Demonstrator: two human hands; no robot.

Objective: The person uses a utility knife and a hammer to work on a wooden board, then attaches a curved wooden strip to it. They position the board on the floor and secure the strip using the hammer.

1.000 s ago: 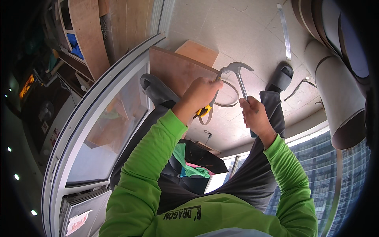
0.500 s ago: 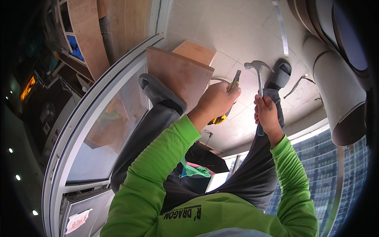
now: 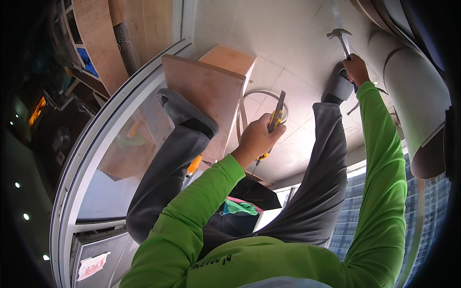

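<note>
My left hand (image 3: 259,137) is closed around a yellow-and-black utility knife (image 3: 275,118), its blade end pointing away from me. A bit of yellow and black also shows below that hand; I cannot tell if it belongs to the same knife. Out to the far right, my right hand (image 3: 356,69) grips a claw hammer (image 3: 340,33) by its handle, the metal head upward in view. The hammer is above the floor by my right shoe (image 3: 337,86). Beside my left shoe (image 3: 185,110) stands a brown wooden box-like piece (image 3: 204,81).
A thin coiled strip (image 3: 241,115) lies on the tiled floor (image 3: 297,72) by the wooden piece. Large rolls of sheet material (image 3: 408,77) stand at the right. A framed glass panel (image 3: 89,158) runs along the left. An orange-yellow object (image 3: 194,165) shows behind my left leg.
My right hand has carried the hammer forward and to the right, with the arm stretched out. My left hand still holds the knife, a little lower and to the left.
</note>
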